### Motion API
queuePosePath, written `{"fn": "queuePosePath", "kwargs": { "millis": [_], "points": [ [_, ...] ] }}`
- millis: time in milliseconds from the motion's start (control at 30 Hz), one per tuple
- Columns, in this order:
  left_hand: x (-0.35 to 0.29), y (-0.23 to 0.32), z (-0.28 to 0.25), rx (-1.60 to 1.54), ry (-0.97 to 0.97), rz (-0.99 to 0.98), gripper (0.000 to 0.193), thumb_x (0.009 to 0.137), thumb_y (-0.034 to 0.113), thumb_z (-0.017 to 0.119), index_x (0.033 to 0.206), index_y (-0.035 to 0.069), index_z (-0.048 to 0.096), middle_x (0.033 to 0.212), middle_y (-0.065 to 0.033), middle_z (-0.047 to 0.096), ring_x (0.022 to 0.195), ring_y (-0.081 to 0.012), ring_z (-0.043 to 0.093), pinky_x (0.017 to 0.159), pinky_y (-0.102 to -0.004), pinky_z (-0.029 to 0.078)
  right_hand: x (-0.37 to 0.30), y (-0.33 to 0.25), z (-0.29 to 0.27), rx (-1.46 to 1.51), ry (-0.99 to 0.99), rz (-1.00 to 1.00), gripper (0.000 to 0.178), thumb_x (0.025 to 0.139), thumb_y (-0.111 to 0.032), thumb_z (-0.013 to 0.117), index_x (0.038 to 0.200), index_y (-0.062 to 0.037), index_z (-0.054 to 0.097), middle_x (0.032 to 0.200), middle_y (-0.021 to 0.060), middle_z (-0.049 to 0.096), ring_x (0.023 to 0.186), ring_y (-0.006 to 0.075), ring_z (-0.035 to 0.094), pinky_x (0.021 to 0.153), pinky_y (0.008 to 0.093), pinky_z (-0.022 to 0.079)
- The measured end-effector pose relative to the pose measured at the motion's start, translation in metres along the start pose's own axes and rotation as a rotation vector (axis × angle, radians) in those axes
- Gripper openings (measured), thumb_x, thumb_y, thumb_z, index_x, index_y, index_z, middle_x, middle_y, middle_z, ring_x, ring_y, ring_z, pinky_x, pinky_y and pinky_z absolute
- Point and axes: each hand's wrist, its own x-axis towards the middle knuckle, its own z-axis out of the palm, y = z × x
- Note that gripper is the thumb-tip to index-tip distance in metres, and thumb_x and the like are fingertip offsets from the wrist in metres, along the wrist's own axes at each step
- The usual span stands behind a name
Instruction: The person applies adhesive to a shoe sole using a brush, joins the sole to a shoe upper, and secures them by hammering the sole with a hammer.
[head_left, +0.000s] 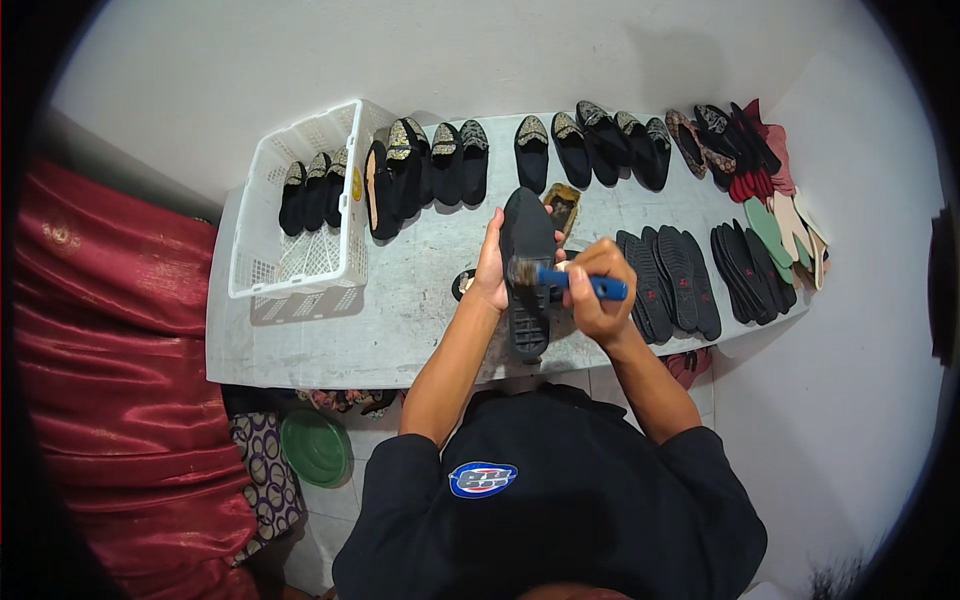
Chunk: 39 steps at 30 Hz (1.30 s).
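Black shoe sole (527, 275), long and flat, pointed at the far end, tread ribbing showing at the heel end; held up on edge above the tabletop (400, 300), just in front of the chest. Gripped from behind by the left hand (490, 268), fingers clenched around its left edge. Brush (560, 277) with blue handle and pale bristles pressed to the sole's middle, grasped tight in the right hand (598, 290).

Risks, as a judgement: too wet a brush, and drips onto the tabletop or the wrist; a loose one-edge hold, and a twisting or slipping sole under brush pressure; a stray stroke, and smears on the left thumb. Small open tin (562, 205) just beyond the sole, near enough to be knocked by an elbow swing.

Further out: row of black soles (668, 280) to the right, finished black slippers (530, 152) along the far edge, white crate (300, 215) with more pairs at left, green bowl (315, 447) on the floor below.
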Motion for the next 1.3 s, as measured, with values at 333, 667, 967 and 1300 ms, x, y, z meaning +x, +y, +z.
{"fn": "queuePosePath", "kwargs": {
  "millis": [333,667,967,1300],
  "points": [
    [-0.002,0.009,-0.002,-0.011,-0.022,-0.043,0.069,0.094,0.066,0.038,0.139,0.015,0.041,0.110,-0.0149,0.056,0.092,-0.0254,0.058,0.074,-0.0451,0.053,-0.033,-0.013,0.000,-0.139,-0.078,-0.099,0.005,0.084,-0.002,0.058,0.082,-0.0022,0.054,0.075,0.0142,0.061,0.062,0.0203,0.058,0.056,0.0319,0.049],
    [0.015,0.011,0.004,-0.102,-0.062,-0.068,0.068,0.095,0.066,0.037,0.137,0.012,0.042,0.107,-0.0166,0.058,0.092,-0.0259,0.059,0.074,-0.0497,0.055,0.014,0.004,0.009,-0.131,0.056,-0.150,0.006,0.089,-0.003,0.055,0.085,-0.0009,0.051,0.079,0.0128,0.057,0.055,0.0140,0.055,0.057,0.0305,0.052],
    [0.013,0.024,0.004,-0.022,-0.002,-0.031,0.070,0.094,0.068,0.037,0.135,0.012,0.044,0.104,-0.0138,0.055,0.088,-0.0229,0.056,0.071,-0.0422,0.052,-0.014,-0.006,0.000,-0.061,-0.099,-0.144,0.009,0.077,0.004,0.063,0.082,0.0004,0.056,0.078,0.0153,0.062,0.063,0.0236,0.061,0.056,0.0330,0.050],
    [0.019,0.030,0.014,-0.076,0.019,-0.050,0.066,0.092,0.069,0.040,0.128,0.014,0.048,0.099,-0.0129,0.058,0.083,-0.0249,0.059,0.070,-0.0448,0.053,-0.009,-0.002,0.018,-0.232,0.008,-0.149,0.011,0.077,0.004,0.065,0.083,0.0002,0.056,0.077,0.0147,0.063,0.063,0.0248,0.062,0.062,0.0359,0.054]
  ]
}}
